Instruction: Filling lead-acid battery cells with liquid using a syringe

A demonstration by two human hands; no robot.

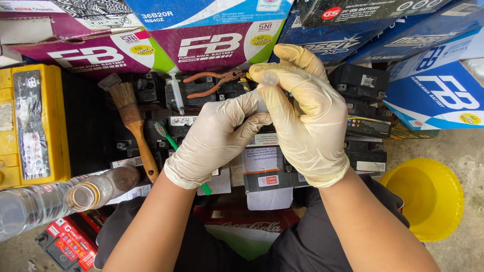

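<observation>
Gloves on both hands, pale latex. Left hand (pixel 214 138) and right hand (pixel 305 118) meet above the grey battery (pixel 267 176), w/ a small clear tube (pixel 263 98) pinched between them. Left fingers closed on its lower end; right fingers curled over the top, thumb and forefinger gripping near the tip. Looks held close to the body for control. Tube's long axis runs roughly upright in view, tip pointing away toward the stacked boxes (pixel 212 45); most of it hidden by fingers, so exact tilt can't tell.

Rel. to the grey battery: syringe (pixel 176 93) and pliers (pixel 214 83) beyond it, brush (pixel 133 123) and green toothbrush (pixel 174 146) to its left, plastic bottle (pixel 60 199) further left, yellow funnel (pixel 428 196) to its right.
</observation>
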